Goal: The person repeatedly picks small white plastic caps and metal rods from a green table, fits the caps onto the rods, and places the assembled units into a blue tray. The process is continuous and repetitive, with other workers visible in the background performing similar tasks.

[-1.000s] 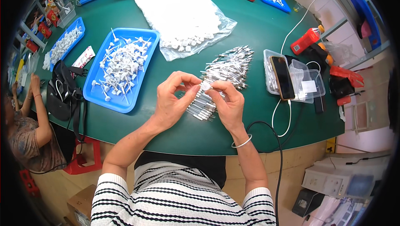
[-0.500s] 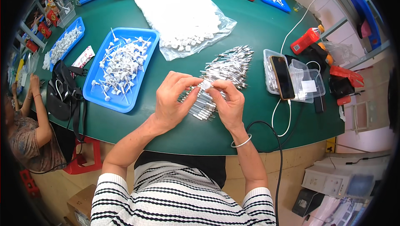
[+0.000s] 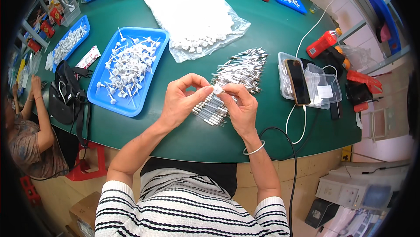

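Note:
Between my two hands, over the pile of thin metal-and-white rods (image 3: 240,71), is a small white plastic cap (image 3: 217,89). My left hand (image 3: 183,101) pinches it from the left between thumb and forefinger. From the right, the thumb and forefinger of my right hand (image 3: 241,108) close on the same cap. Whether a rod is joined to the cap is hidden by my fingers. To the left, a blue tray (image 3: 97,89) holds many rods with white caps on them. Beyond my hands lies a clear plastic bag (image 3: 186,7) full of loose white caps.
At right, a phone (image 3: 297,81) leans on a clear plastic box (image 3: 329,90), its white cable trailing on the green table (image 3: 271,123). A red bottle (image 3: 321,43) lies farther right. A black bag (image 3: 63,101) sits left, near another person's arms (image 3: 41,119).
My left thumb and forefinger have shifted slightly, the thumb now stretched straighter toward the cap. The right hand stays nearly in place. The view has moved a little.

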